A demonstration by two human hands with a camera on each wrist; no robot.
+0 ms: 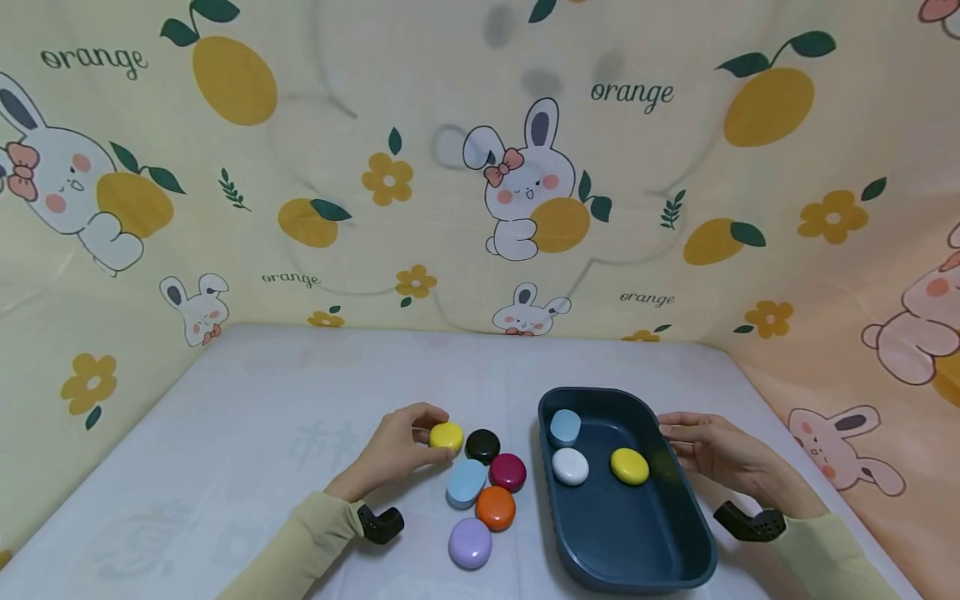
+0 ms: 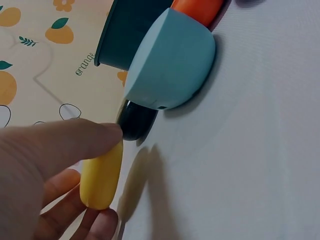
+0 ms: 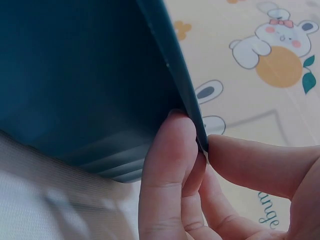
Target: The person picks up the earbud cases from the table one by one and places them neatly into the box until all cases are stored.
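My left hand [image 1: 396, 446] pinches a glossy yellow rounded disc [image 1: 446, 437] between thumb and fingers. In the left wrist view the same yellow disc [image 2: 101, 182] stands on edge in the grip, its shadow falling on the cloth. Close by on the right is a black disc [image 1: 482, 447]. A deep dark-teal tray [image 1: 622, 537] has its right rim pinched by my right hand [image 1: 720, 454]. The right wrist view shows the thumb [image 3: 255, 162] and fingers on opposite sides of the tray's edge. Inside the tray lie a light-blue piece [image 1: 565, 427], a white disc [image 1: 570, 467] and another yellow disc [image 1: 629, 467].
Between left hand and tray, a crimson disc [image 1: 507, 472], a flat-sided light-blue piece [image 1: 467, 484], an orange disc [image 1: 496, 508] and a lilac disc [image 1: 470, 543] cluster on the white tablecloth [image 1: 262, 433]. A printed curtain [image 1: 450, 75] stands behind the table.
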